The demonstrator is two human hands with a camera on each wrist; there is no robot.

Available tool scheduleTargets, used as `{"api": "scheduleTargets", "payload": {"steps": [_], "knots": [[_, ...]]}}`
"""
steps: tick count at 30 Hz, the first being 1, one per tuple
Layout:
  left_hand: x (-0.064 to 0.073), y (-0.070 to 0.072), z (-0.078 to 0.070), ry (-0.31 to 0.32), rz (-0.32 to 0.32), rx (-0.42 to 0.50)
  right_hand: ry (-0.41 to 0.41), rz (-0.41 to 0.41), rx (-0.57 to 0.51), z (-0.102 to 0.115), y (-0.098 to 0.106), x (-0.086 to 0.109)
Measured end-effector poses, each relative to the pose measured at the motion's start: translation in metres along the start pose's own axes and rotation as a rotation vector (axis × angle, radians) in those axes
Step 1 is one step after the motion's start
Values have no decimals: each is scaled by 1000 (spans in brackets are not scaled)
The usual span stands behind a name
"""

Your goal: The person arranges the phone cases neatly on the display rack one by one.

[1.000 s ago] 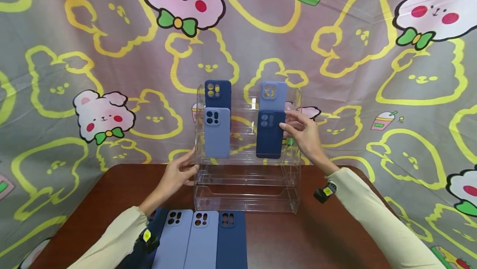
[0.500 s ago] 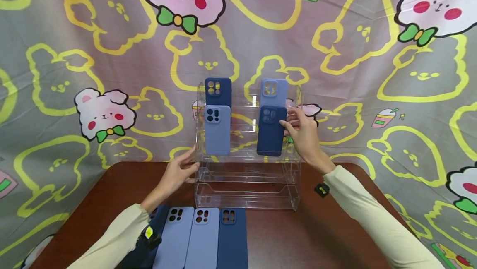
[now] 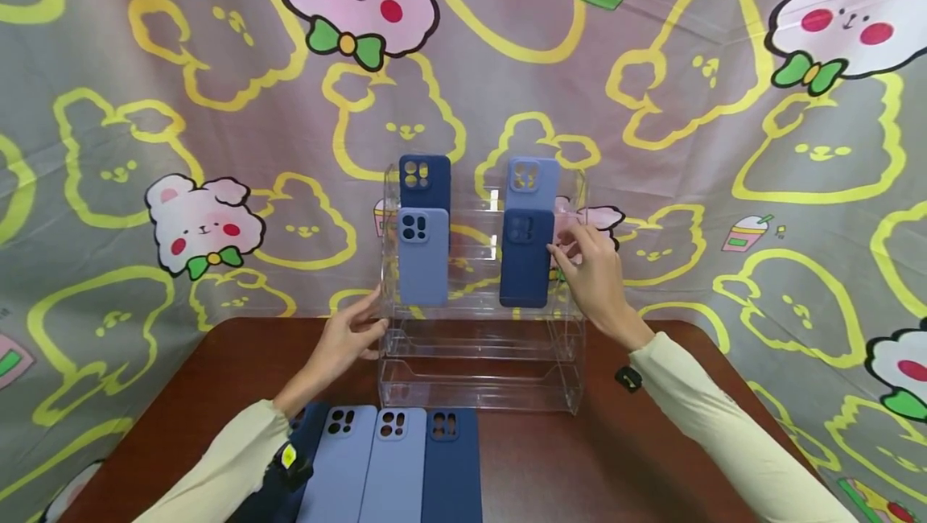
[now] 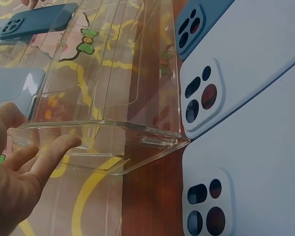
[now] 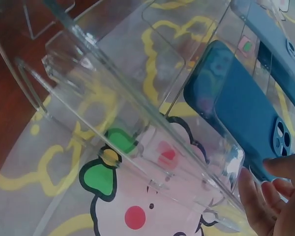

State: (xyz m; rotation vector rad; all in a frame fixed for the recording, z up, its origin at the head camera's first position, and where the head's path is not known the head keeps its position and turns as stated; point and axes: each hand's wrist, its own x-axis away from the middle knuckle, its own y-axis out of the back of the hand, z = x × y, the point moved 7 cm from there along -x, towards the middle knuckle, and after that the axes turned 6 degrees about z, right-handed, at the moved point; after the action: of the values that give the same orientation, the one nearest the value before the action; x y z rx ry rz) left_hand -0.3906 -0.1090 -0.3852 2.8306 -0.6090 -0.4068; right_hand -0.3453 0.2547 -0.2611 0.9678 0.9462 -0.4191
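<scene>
A clear tiered acrylic rack [image 3: 481, 394] stands on the table. My left hand [image 3: 351, 334] rests against its left side, fingers fairly straight along the panel in the left wrist view. On the rack's right, a dark blue phone case [image 3: 525, 265] stands upright in front of a light blue phone case [image 3: 533, 181]. My right hand [image 3: 595, 273] is beside the dark case, thumb tip right at its right edge, the other fingers loosely bent just off it. Left on the rack, a light blue case [image 3: 423, 265] stands before another dark blue case [image 3: 424, 173].
In front of the rack, several more phone cases lie in a row on the brown table [image 3: 615, 459], including a light blue one [image 3: 394, 467] and a dark blue one [image 3: 452, 467]. A cartoon-print cloth [image 3: 275, 129] hangs behind. The rack's lower tiers [image 3: 481, 338] hold no cases.
The dark blue case under my right hand has straightened from a slight tilt and sits a little right of before. My right thumb has slid back to its edge. The left hand stays put.
</scene>
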Motion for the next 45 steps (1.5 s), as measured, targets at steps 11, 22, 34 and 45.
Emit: {"api": "scheduleTargets", "payload": {"steps": [11, 22, 34, 45], "knots": [[-3, 2, -2, 2, 4, -27, 5, -28, -57, 1, 2, 4], [-7, 6, -7, -4, -1, -41, -14, -29, -91, 17, 8, 12], [-5, 11, -5, -2, 1, -34, 148, 6, -74, 46, -7, 53], [-2, 3, 4, 3, 4, -19, 199, 164, -264, 73, -33, 104]]}}
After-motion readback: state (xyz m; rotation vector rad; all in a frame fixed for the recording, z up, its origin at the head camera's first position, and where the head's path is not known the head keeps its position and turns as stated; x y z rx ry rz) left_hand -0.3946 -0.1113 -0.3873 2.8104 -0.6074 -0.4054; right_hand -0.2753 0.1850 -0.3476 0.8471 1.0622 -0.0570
